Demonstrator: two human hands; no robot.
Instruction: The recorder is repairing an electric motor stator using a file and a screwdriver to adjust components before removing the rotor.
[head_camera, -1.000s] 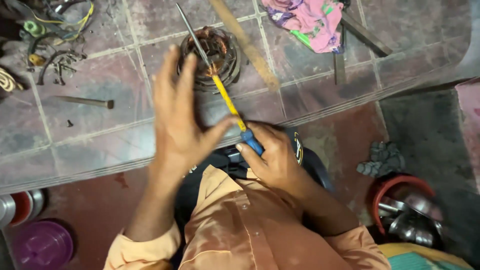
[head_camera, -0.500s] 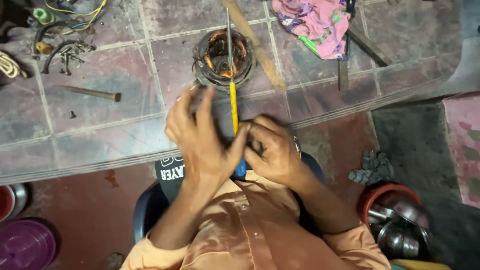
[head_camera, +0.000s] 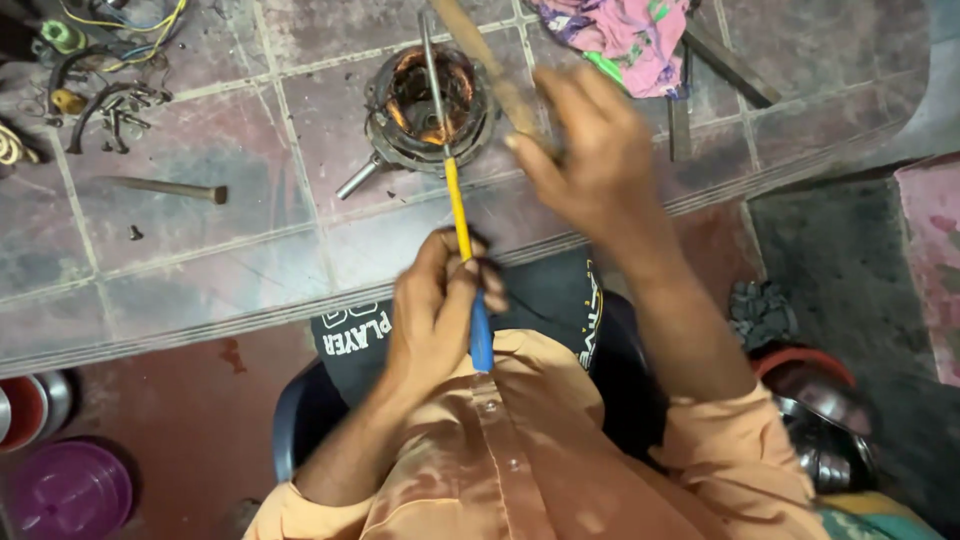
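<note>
Yellow and blue on the screwdriver, gripped by the left hand closed round the handle just below the stator. Long axis running straight up from that hand, steel tip reaching over the stator's copper-lined bore. Right hand raised just right of the stator, nearer to it than the left; fingers loosely spread beside a wooden stick, contact blurred, cannot tell whether holding it. Hammer lying well left of the stator on the tiled floor.
</note>
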